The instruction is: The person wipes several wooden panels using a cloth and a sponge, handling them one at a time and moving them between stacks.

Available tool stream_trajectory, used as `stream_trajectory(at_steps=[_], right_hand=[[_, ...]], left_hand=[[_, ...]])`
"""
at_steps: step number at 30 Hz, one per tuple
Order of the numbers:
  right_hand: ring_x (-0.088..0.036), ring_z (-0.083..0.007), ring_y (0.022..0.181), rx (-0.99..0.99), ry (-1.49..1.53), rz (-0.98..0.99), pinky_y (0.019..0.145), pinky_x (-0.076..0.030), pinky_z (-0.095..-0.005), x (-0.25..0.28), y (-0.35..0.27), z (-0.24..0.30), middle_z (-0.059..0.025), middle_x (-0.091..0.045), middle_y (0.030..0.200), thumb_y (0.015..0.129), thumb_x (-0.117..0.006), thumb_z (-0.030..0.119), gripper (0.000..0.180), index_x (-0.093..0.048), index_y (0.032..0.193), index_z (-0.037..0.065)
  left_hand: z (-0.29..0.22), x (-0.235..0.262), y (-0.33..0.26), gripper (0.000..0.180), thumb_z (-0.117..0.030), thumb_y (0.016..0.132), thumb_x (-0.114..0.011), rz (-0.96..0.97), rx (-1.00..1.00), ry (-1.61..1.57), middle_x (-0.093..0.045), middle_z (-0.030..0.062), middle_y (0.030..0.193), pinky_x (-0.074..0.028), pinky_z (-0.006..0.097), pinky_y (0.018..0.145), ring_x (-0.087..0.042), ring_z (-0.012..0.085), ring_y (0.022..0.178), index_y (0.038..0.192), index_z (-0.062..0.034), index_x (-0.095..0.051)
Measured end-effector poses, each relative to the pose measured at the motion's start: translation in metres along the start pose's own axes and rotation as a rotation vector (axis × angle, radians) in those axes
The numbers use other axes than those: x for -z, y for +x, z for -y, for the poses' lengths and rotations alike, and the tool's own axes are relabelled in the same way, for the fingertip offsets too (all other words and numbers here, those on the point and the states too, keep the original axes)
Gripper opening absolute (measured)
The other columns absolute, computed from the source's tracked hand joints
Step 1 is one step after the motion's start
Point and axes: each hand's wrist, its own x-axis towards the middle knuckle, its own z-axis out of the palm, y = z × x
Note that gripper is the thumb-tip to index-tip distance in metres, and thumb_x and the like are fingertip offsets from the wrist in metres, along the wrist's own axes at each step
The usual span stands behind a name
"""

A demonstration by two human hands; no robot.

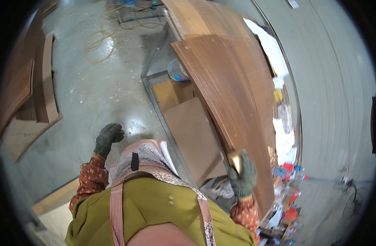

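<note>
Right hand [243,177] grips a shiny gold thing [236,161], lower right of the frame, near big brown boards [225,90]; left hand [108,138], lower left, has bent fingers, but I cannot tell if it is closed; a clear bucket [176,72] sits farther up.

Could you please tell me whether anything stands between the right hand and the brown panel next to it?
Nothing visible does: the right hand shows against the lower part of the brown panel, with a gold-coloured object in its grip. Whether either touches the panel, this view cannot settle.
</note>
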Motion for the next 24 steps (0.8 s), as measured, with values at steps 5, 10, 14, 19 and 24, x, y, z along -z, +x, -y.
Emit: stream_trajectory(at_steps=[5,10,14,19,24], right_hand=[[-0.056,-0.0232,0.112,-0.938,0.277,-0.201,0.097,-0.043,-0.0346,0.028,-0.148,-0.021,-0.0172,-0.055,0.127,0.080,-0.061,0.010,0.061,-0.041,0.137,0.001],[-0.054,-0.0279,0.117,-0.640,0.264,-0.325,0.098,-0.042,-0.0359,0.013,-0.053,0.014,-0.0185,-0.050,0.133,0.079,-0.068,0.009,0.055,-0.049,0.130,-0.001],[-0.059,-0.0321,0.089,-0.274,0.350,-0.222,0.080,-0.047,-0.0440,-0.012,0.073,0.064,-0.0148,-0.063,0.096,0.078,-0.064,0.018,0.057,-0.046,0.132,0.008],[-0.058,-0.0316,0.074,-0.218,0.158,-0.364,0.066,-0.045,-0.0446,-0.057,0.110,0.077,-0.0198,-0.061,0.090,0.078,-0.060,0.025,0.059,-0.046,0.132,0.007],[-0.062,-0.0285,0.088,-0.451,0.073,-0.189,0.078,-0.049,-0.0429,-0.012,-0.032,0.008,-0.0125,-0.063,0.106,0.079,-0.059,0.024,0.055,-0.049,0.130,0.009]], left_hand=[[-0.035,-0.039,0.038,0.030,-0.023,0.089,-0.059,0.189,-0.002,0.098,-0.065,0.0120,0.088,-0.054,0.030,0.071,-0.065,0.0210,0.077,0.107,0.0009,-0.058],[-0.047,-0.105,0.040,0.027,-0.019,0.092,-0.056,0.467,-0.048,0.136,-0.066,0.0147,0.093,-0.055,0.034,0.074,-0.066,0.0242,0.080,0.110,0.0010,-0.058],[-0.042,-0.130,0.025,0.027,-0.016,0.093,-0.053,0.561,-0.047,0.212,-0.064,0.0152,0.102,-0.055,0.036,0.078,-0.065,0.0250,0.087,0.111,0.0029,-0.058],[-0.030,-0.133,0.011,0.025,-0.015,0.091,-0.056,0.545,-0.103,0.194,-0.063,0.0150,0.103,-0.055,0.035,0.078,-0.065,0.0230,0.088,0.109,0.0023,-0.060],[-0.023,-0.121,0.024,0.028,-0.020,0.088,-0.058,0.484,-0.019,0.239,-0.066,0.0157,0.088,-0.055,0.034,0.070,-0.065,0.0245,0.075,0.107,0.0010,-0.061]])
